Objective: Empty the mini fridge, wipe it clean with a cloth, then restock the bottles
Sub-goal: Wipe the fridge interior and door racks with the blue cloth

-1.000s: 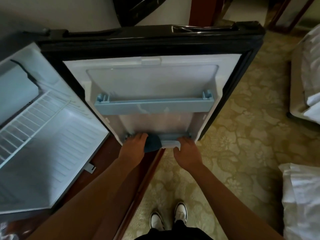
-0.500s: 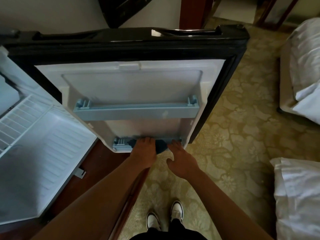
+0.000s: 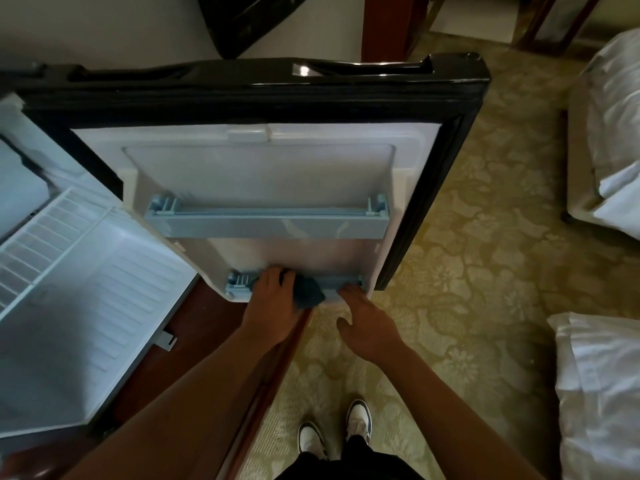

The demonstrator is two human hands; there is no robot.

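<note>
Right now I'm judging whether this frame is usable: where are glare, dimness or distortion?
Head view: one small glare spot on the black door top; the arms and both hands, left and right, sit dim, so the dark cloth shows little detail; the fridge interior is brightest; wide-angle bending curves the door edges; focus looks soft throughout.

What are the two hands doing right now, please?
Left hand: presses the dark cloth against the lower door shelf, fingers curled over it.
Right hand: open, fingertips touching that shelf, holding nothing.
</note>
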